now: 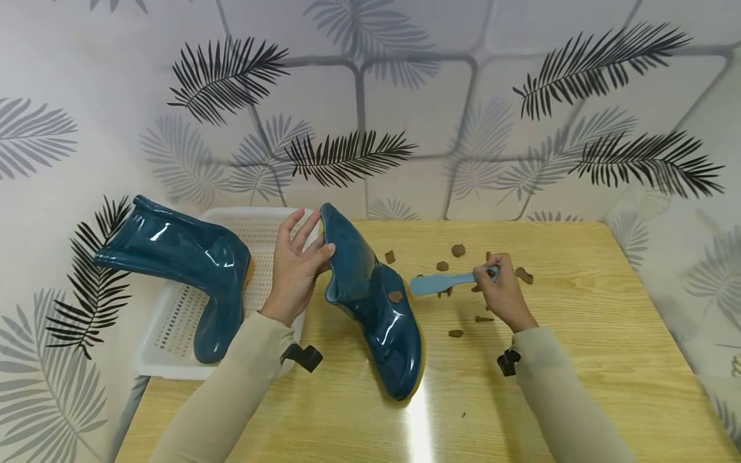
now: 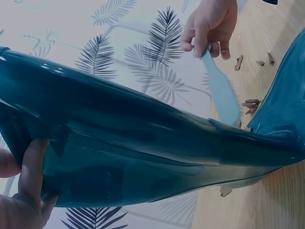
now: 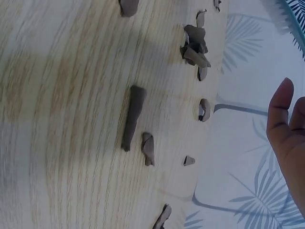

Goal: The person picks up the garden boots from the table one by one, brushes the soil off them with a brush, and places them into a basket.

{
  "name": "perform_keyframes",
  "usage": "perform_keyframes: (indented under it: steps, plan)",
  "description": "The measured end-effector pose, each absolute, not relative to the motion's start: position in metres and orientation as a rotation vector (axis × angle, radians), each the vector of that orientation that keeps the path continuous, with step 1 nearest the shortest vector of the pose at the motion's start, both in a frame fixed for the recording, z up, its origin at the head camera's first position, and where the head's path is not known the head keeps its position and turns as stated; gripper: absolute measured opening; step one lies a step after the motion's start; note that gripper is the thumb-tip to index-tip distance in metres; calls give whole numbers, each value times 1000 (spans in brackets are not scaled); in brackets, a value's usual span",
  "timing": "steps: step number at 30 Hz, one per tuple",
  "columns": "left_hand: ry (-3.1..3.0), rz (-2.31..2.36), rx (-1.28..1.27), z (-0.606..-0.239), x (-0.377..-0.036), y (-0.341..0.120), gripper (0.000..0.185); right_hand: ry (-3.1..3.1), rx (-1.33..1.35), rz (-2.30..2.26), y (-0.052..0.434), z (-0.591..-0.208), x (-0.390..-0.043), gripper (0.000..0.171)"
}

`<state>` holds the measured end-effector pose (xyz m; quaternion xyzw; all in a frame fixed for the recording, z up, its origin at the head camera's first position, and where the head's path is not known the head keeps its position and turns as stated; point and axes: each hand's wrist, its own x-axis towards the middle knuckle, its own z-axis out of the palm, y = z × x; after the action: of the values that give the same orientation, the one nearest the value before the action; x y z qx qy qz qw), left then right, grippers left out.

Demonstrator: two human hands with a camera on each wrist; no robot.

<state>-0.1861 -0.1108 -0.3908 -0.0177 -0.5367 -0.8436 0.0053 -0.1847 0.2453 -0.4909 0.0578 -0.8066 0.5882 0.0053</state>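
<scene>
My left hand (image 1: 294, 273) holds the top of the shaft of a glossy teal rubber boot (image 1: 399, 334), thumb on one side and fingers on the other. The boot leans over the table with its yellowish sole to the right. A brown mud-like lump (image 1: 395, 296) sticks to it near the ankle. In my right hand (image 1: 502, 292) is the handle of a light blue brush (image 1: 441, 283); its head points left, close to the sole edge. Bristles show on the brush (image 3: 281, 16) in the right wrist view. Whether it touches the boot I cannot tell.
A white perforated basket (image 1: 156, 360) stands on the left, with a second teal boot (image 1: 217, 257) lying across it. Several brown crumbs and strips, such as one flake (image 1: 456, 333), are scattered over the wooden table (image 1: 579, 386). Leaf-patterned cloth (image 1: 417, 128) hangs behind.
</scene>
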Motion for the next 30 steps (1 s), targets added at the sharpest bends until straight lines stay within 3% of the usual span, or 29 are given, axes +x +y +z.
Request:
perform_keyframes:
  steps: [9, 18, 24, 30]
  plan:
    - [-1705, -2617, -55, -390, -185, -110, 78, -2555, 423, 1857, 212, -490, -188, 17]
    - [-1678, -2635, -25, -391, -186, -110, 78, -2541, 228, 1724, 226, -475, -183, 15]
    - [-1679, -2634, -56, -391, -187, -107, 78, -2457, 328, 1853, 221, -472, -182, 14]
    - [-1678, -2641, -62, -389, -188, -104, 78, -2595, 411, 1633, 199, -444, -169, 13]
